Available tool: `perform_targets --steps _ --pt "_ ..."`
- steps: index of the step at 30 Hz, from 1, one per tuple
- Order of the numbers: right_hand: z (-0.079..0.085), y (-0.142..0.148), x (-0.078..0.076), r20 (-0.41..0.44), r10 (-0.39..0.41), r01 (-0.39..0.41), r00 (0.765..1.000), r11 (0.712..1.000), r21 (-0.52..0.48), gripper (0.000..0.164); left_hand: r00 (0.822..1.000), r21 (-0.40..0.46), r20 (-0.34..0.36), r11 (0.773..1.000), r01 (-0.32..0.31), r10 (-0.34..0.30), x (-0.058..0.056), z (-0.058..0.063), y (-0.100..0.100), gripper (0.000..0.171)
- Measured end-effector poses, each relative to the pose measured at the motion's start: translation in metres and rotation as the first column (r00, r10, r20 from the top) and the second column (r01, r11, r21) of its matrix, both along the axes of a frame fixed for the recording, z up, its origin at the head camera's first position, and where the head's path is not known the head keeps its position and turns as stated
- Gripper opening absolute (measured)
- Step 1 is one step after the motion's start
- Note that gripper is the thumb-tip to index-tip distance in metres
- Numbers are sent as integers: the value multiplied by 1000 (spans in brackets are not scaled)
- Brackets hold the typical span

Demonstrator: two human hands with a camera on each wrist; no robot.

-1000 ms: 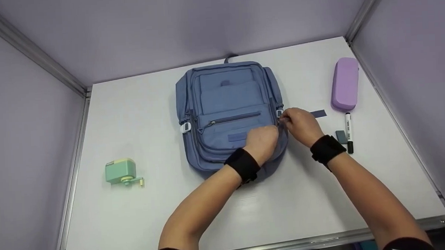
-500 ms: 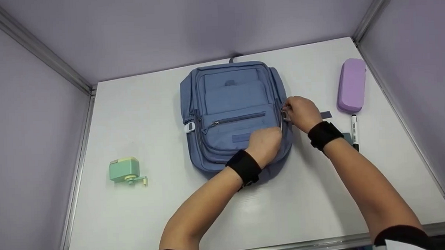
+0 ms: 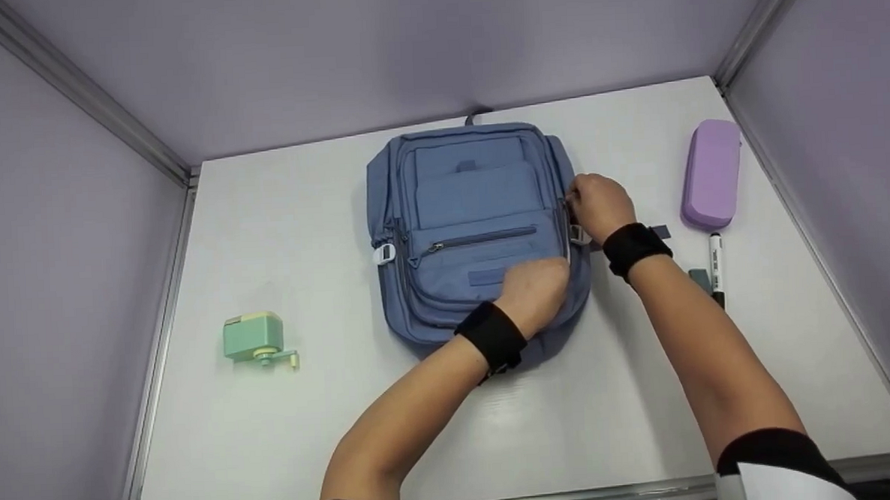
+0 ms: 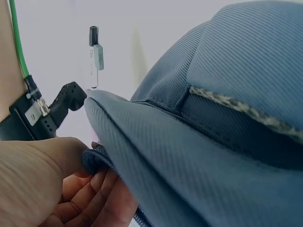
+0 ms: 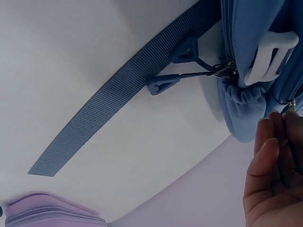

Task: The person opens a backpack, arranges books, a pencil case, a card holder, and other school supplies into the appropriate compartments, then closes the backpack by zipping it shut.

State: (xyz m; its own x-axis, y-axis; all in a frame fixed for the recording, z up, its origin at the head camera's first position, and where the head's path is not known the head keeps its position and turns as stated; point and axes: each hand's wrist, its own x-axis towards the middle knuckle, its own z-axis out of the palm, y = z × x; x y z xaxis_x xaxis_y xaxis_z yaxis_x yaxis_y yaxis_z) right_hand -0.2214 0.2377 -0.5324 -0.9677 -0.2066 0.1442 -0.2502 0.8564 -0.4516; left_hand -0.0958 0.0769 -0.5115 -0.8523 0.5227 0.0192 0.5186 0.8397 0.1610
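Observation:
A blue backpack (image 3: pixel 476 192) lies front side up on the white table. My left hand (image 3: pixel 535 295) grips the zippered edge (image 4: pixel 97 160) at the lower right of its front, thumb on one side and fingers on the other. Farther up that side, my right hand (image 3: pixel 601 204) pinches the pull at a zipper slider (image 5: pixel 291 105); the pull itself is mostly hidden behind the fingertips. Beside it, the right wrist view shows a white buckle (image 5: pixel 272 57) and two loose triangular zipper pulls (image 5: pixel 163 84) hanging over a flat strap (image 5: pixel 102 101).
At the right of the table (image 3: pixel 262 198) lie a purple pencil case (image 3: pixel 712 172), a black-and-white marker (image 3: pixel 717 264) and a small dark teal block (image 3: pixel 699 279). A green crank pencil sharpener (image 3: pixel 253 337) stands at the left. Walls enclose the back and sides.
My right hand has moved up along the backpack's right side, away from my left hand, uncovering the white buckle. The left hand keeps its hold on the edge. The head view shifts slightly.

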Motion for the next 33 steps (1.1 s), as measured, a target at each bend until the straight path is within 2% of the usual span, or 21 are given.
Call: perform_targets --steps 6,10,13,15,18,22,25,27,29,31,33 --pt "-4 -4 -2 -4 -34 33 999 999 -21 16 1000 13 22 1000 1 -1 -1 -1 -1 14" --pt "-4 -1 4 -19 -38 37 999 998 -45 23 1000 36 26 999 -4 4 0 -3 -3 19" --pt "-2 3 13 -53 -29 25 998 997 -70 27 1000 62 -3 998 -6 6 1 -6 -6 22" --pt "-1 6 22 -79 -9 1 997 996 -93 26 1000 74 -13 997 0 1 4 -8 -10 22" --pt "1 8 37 -114 39 -52 993 992 -115 20 1000 79 16 997 17 -18 9 -9 -21 19" --pt "2 4 59 -155 153 -171 976 979 -111 14 999 53 20 998 39 -40 22 -11 -45 11" --pt "1 -1 75 -191 298 -317 935 945 -75 11 999 38 -25 999 22 -21 33 -13 -67 7" --pt "-1 -5 84 -201 418 -435 886 899 -45 10 998 37 -62 999 4 -2 38 -13 -82 8" --pt "-4 -9 93 -200 528 -541 826 841 -18 10 995 42 -102 999 -5 10 42 -15 -94 11" --pt "-8 -13 100 -191 600 -611 777 791 1 13 990 45 -137 999 -11 17 44 -15 -103 14" --pt "-10 -17 106 -181 633 -641 752 767 18 16 986 57 -164 998 -15 25 45 -14 -108 16"
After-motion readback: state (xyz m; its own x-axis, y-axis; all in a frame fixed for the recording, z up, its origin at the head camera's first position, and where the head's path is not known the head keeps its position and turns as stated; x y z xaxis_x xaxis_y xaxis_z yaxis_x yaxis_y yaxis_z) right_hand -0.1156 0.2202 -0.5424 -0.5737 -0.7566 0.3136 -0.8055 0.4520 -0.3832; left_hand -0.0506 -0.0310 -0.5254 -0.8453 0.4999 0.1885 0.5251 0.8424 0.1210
